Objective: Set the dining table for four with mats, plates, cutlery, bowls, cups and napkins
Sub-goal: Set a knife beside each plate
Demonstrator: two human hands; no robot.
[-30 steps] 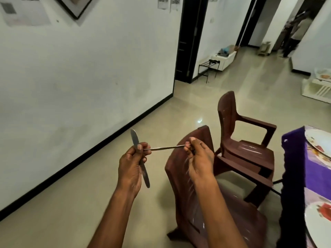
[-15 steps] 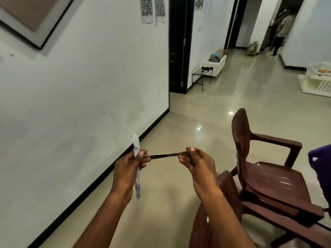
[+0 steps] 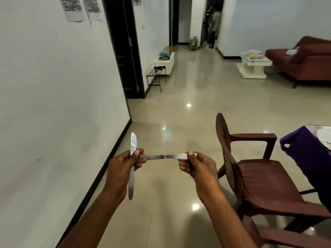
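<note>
The table (image 3: pixel 304 140), under a purple cloth, is seen only at the right edge, with part of a plate (image 3: pixel 325 136) on it and a chair (image 3: pixel 254 172) drawn beside it; the cutlery step is judged to be in hand. A knife (image 3: pixel 132 169) is gripped upright in the left hand (image 3: pixel 123 167); a second piece (image 3: pixel 166 156), its kind not told, is pinched level by both hands, its far end in the right hand (image 3: pixel 197 167). Next, a turn right to the table is called for, and each piece laid beside a plate.
</note>
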